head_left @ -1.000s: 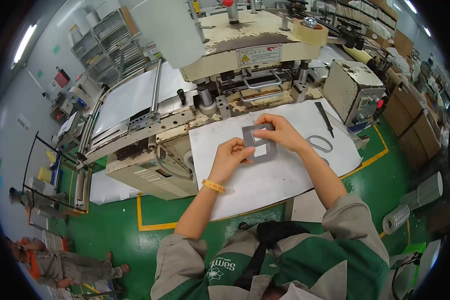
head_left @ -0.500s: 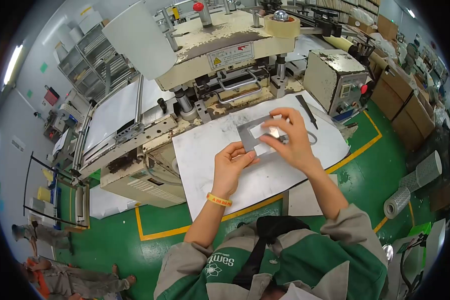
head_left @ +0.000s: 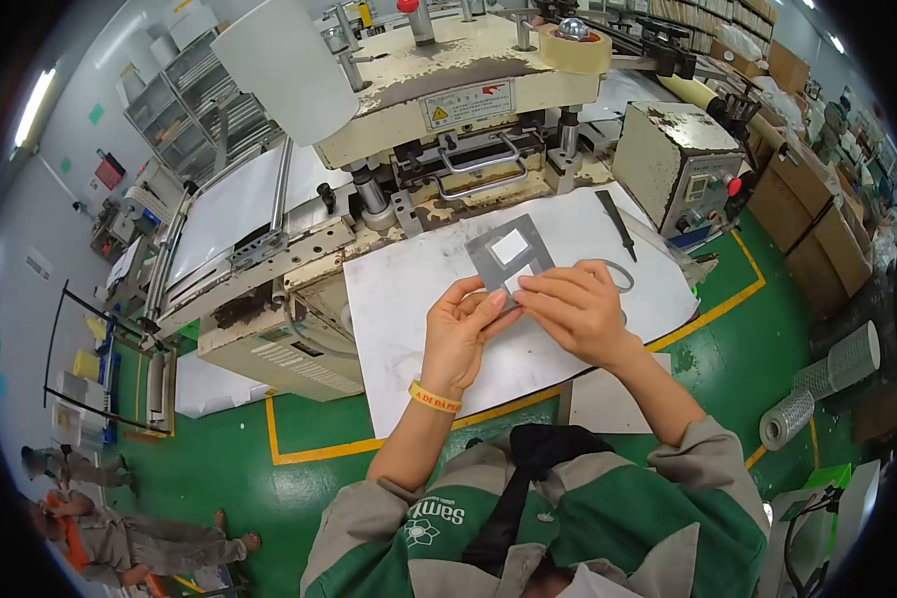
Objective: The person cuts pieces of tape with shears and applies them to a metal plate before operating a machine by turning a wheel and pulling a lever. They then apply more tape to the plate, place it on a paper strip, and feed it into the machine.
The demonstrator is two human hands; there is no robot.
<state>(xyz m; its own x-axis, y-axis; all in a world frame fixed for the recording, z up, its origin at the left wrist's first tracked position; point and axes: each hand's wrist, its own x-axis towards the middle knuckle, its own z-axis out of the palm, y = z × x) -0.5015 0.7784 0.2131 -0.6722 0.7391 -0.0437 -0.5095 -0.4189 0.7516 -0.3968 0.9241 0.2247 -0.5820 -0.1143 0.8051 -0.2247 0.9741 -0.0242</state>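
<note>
Two hands meet over the middle of the white work sheet [head_left: 439, 299] that lies across the press table, and between them they hold up a thin grey cut-out frame [head_left: 509, 254] with two pale rectangular windows in it. The left hand [head_left: 458, 334] pinches the frame's lower edge between thumb and fingertips; the right hand [head_left: 578, 309] closes its fingers on the same lower edge just beside it, so both are grasping the frame and neither is free. The frame stands tilted above the sheet, rising from the fingertips toward the die-cutting press [head_left: 448, 110], with its far end unsupported. It looks light and flexible, likely to bend or crease at its narrow bars, so the solid outer border is the safer place to grip. A black-handled tool [head_left: 616, 224] lies near the sheet's far right corner, well apart from the hands.
</note>
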